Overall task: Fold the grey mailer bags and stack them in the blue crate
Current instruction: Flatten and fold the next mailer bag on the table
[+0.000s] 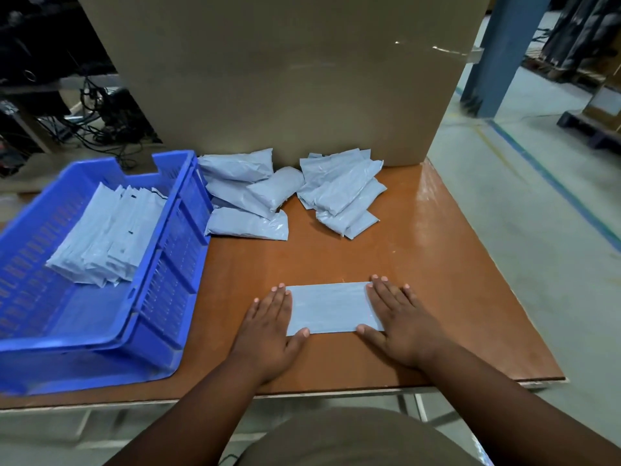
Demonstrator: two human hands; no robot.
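A flat grey mailer bag [327, 307] lies near the front edge of the brown table. My left hand [270, 326] presses its left end with straight fingers, and my right hand [401, 319] lies flat on its right end. The blue crate [161, 297] stands at the left and holds a row of folded grey bags [107, 233] leaning together. Two loose heaps of rumpled grey bags sit at the back: one heap [248, 193] beside the crate, the other heap [342, 191] to its right.
A large cardboard box [268, 68] stands upright along the back of the table [437, 264]. The table's right edge drops to a concrete floor with a blue pillar [504, 52]. Cables and dark equipment lie behind the crate at the far left.
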